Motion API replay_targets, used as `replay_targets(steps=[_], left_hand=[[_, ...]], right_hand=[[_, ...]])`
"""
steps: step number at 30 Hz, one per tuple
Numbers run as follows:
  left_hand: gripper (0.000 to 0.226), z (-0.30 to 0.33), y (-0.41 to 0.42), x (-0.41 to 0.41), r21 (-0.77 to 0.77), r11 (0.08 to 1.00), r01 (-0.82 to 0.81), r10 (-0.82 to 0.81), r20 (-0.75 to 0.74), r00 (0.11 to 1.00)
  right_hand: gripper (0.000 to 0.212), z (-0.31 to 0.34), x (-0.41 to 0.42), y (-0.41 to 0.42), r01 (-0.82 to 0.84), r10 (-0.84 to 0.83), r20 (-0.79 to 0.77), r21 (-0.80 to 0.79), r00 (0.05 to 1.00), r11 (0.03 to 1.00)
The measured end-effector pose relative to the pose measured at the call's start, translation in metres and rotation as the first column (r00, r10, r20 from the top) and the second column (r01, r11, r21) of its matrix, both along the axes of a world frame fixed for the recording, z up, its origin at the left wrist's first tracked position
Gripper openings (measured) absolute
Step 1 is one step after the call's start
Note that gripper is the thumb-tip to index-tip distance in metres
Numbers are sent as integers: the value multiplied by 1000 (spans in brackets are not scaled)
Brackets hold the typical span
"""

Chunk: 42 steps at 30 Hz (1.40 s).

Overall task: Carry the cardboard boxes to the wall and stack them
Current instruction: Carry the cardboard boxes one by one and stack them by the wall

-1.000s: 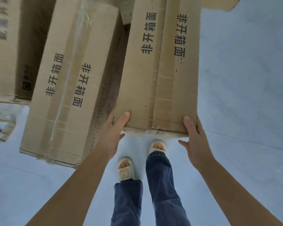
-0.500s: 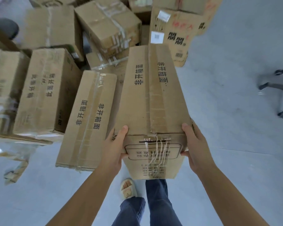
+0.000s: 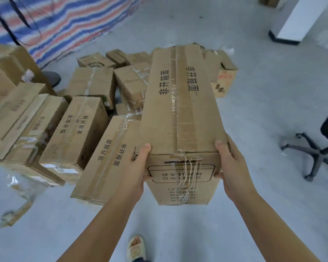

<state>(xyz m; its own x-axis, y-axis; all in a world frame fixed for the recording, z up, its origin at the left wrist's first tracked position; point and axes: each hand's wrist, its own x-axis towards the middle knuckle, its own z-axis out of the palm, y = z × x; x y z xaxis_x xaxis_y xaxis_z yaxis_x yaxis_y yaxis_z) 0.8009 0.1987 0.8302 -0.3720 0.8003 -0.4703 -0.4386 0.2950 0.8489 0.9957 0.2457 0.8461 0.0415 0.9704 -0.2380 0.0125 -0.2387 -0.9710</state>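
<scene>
Box [image 3: 180,110] lifted higher off floor than before; left hand [image 3: 138,171], right hand [image 3: 231,163] fingers clamping its near end, pile [image 3: 80,129] left.

Box [image 3: 180,114] now lifted clear of the pile [image 3: 80,120], raised from beside the long box on the floor [image 3: 273,110]; view tilted up, striped tarp [image 3: 64,21] newly showing.

Box pile [image 3: 80,129] crowds left; office chair [image 3: 318,154] blocks right; bare floor [image 3: 263,95] between.
</scene>
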Motion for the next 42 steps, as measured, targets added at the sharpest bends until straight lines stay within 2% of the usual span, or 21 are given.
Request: replay_targets(steps=[2,6,9,11,14,19,25,27,29,36,42], left_hand=[[27,13,-17,17,40,996,-84,85,-8,996],[43,32,-56,48,90,966,-242,245,-23,969],[26,47,-99,68,129,919,-372,380,-38,924],[19,56,-134,77,139,880,-454,465,-60,884],[22,65,-188,84,140,811,-568,582,-99,807],[17,69,-279,95,136,655,-744,756,-125,642],[28,59,-405,108,82,433,-898,897,-134,420],[27,54,-453,115,60,352,-934,930,-134,341],[21,47,-504,125,43,264,-963,957,-135,257],[27,27,-690,168,-49,2,-999,989,-149,9],[24,11,-814,218,-147,-258,-955,962,-132,-239]], right_hand=[[34,12,11,-5,-49,50,-15,35,999,998],[36,29,30,-20,-197,202,-31,119,979,973],[35,40,38,-40,-311,322,-51,154,945,938],[35,46,36,-58,-394,407,-49,171,912,903],[35,53,25,-89,-524,538,-49,167,842,835],[32,58,-10,-151,-704,714,-37,140,699,696],[28,53,-50,-257,-881,883,20,79,469,466],[32,49,-59,-304,-927,927,37,51,373,371],[23,44,-66,-354,-957,955,53,41,290,288],[22,19,-76,-547,-999,998,66,-37,12,14],[19,1,-74,-691,-967,966,111,-130,-234,-219]])
